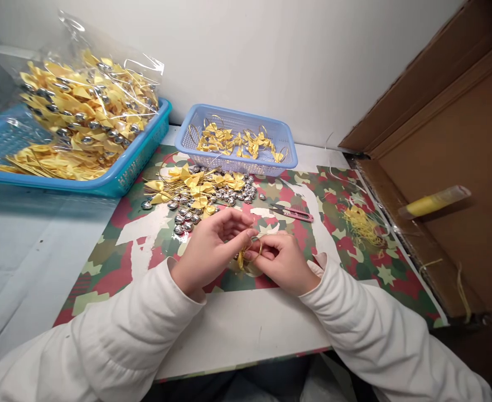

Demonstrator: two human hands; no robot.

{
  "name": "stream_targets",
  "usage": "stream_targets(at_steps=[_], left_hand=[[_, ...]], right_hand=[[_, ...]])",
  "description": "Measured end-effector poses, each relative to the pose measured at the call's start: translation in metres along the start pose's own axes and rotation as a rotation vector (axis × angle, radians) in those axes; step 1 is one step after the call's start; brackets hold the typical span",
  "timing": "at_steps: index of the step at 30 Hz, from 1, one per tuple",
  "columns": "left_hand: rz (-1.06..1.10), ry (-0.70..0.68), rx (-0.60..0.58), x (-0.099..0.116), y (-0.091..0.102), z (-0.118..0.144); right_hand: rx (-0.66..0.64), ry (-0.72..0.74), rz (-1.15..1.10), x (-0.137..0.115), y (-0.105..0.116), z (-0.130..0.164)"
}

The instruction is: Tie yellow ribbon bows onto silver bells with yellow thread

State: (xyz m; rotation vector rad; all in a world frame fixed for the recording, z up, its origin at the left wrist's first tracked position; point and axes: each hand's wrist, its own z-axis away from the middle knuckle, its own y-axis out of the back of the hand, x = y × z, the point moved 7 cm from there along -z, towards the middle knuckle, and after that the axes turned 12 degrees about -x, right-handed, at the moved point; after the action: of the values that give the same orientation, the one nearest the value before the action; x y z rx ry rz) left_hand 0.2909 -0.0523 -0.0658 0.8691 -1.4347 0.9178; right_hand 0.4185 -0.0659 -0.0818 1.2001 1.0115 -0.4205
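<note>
Pinched between the fingertips of both hands, left hand point(206, 248) and right hand point(283, 262), a small yellow ribbon bow with a gold cord loop point(249, 252) is held just above the near middle of the camouflage mat point(116, 262). It looks light, soft and easily crushed, so the knot seems the safest hold. Along the far edge, left to right: a teal basket point(137, 162) holding a bag of bows point(87, 100), a heap of bows and silver beads point(199, 192), a blue basket point(237, 139), thread snips point(292, 213) and yellow thread scraps point(361, 223).
</note>
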Motion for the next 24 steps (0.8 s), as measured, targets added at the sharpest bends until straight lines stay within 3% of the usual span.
stream_targets(at_steps=[16,24], left_hand=[[0.036,0.018,0.040,-0.0005,0.0009,-0.0014],[0.107,-0.012,0.096,-0.0018,0.0064,-0.0010]], right_hand=[[-0.053,0.000,-0.133,-0.0038,-0.0042,-0.0034],[-0.052,-0.012,-0.043,-0.0034,-0.0095,-0.0038]])
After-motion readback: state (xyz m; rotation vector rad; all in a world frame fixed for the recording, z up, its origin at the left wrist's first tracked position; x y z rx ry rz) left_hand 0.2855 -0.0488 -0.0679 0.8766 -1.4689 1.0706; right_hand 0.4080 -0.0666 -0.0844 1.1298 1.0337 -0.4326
